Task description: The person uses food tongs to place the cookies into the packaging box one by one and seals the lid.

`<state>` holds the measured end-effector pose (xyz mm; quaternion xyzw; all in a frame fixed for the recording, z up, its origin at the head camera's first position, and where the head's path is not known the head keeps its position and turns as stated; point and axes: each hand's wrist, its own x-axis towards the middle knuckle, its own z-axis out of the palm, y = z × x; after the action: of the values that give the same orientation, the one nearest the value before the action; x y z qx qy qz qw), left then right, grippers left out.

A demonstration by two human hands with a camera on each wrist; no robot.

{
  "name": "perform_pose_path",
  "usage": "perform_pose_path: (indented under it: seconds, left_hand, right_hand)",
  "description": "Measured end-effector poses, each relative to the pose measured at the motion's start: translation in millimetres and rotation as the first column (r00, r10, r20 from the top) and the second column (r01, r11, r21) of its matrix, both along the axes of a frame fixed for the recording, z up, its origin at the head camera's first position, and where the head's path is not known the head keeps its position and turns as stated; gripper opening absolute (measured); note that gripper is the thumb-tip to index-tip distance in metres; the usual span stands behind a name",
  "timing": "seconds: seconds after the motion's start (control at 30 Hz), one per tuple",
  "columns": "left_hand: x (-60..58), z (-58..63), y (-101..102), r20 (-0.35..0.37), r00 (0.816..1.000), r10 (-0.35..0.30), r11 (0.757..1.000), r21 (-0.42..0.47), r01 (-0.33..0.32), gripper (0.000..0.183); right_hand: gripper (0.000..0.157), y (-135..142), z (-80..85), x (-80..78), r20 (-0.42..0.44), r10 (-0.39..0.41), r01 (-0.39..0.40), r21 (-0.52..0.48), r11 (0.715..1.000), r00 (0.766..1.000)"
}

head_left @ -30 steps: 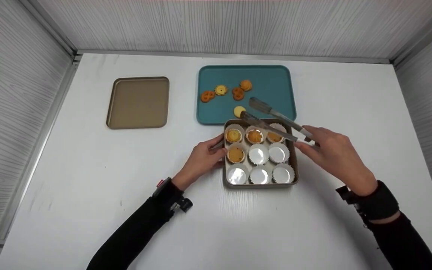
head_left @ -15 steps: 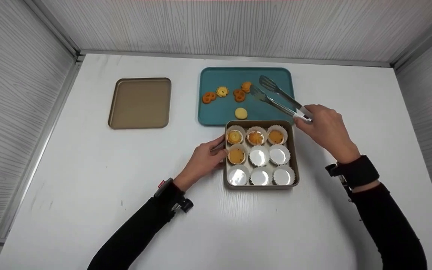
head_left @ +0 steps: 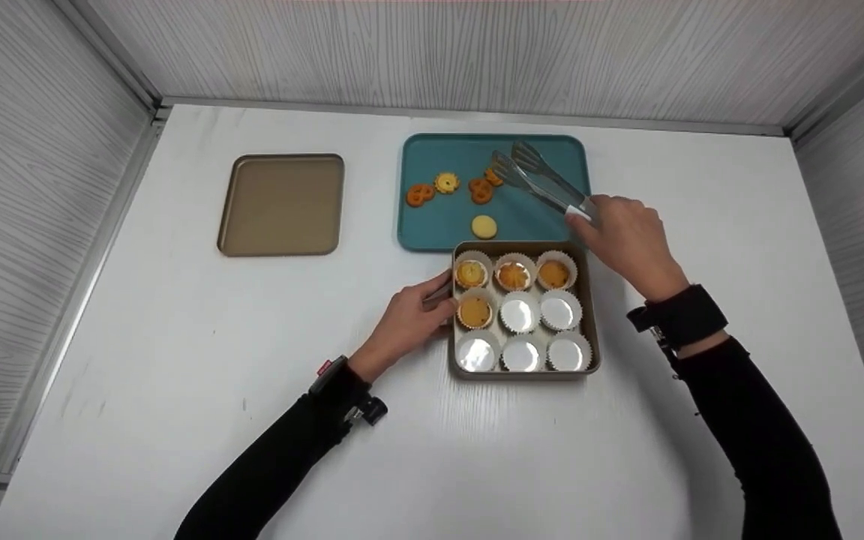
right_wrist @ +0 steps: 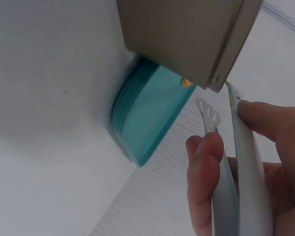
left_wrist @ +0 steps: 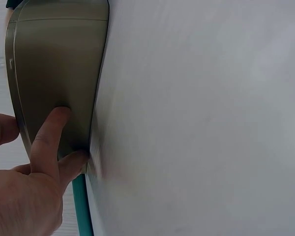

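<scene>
My right hand grips a pair of tongs with thumb and fingers round the pale handles. The slotted tips are spread above the teal tray, one of them overlapping a swirled cookie. Beside that cookie lies a pretzel-shaped cookie. My left hand rests fingertips against the outer left wall of a brown baking tin; the thumb is right at the rim. Inside stand several white paper cups. Cookies fill the back row, and the middle row's left cup holds another cookie.
Also on the teal tray are a pretzel-shaped cookie, a flower-shaped yellow cookie and a round pale cookie. A bare brown square tray sits at the back left. Grey walls bound the white table.
My right hand has carried the tongs away from the tin, up and left over the teal tray to the swirled cookie. My left hand has stayed at the tin.
</scene>
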<state>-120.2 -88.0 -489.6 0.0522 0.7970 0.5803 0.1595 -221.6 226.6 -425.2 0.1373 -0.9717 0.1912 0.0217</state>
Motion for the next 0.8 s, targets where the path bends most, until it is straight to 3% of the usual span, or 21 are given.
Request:
perform_pose_path:
  seconds: [0.2,0.47,0.8]
  left_hand:
    - [0.3,0.6,0.0,0.011,1.000,-0.007,1.000,0.018,0.007,0.061]
    - [0.1,1.6,-0.3,-0.004,1.000,-0.007,1.000,-0.012,0.007,0.060]
    - [-0.4,0.6,0.0,0.006,1.000,-0.012,1.000,0.011,0.012,0.062]
  right_hand:
    - [0.045,-12.8,-0.8,-6.4,-0.030,0.012,-0.011,0.038,0.999,0.999]
    - [0.053,-28.3,4.1,-9.7,0.027,0.001,-0.003,0.099,0.995,1.000]
    - [0.053,-38.1,5.1,-10.2,-0.026,-0.009,0.013,0.139,0.990,1.000]
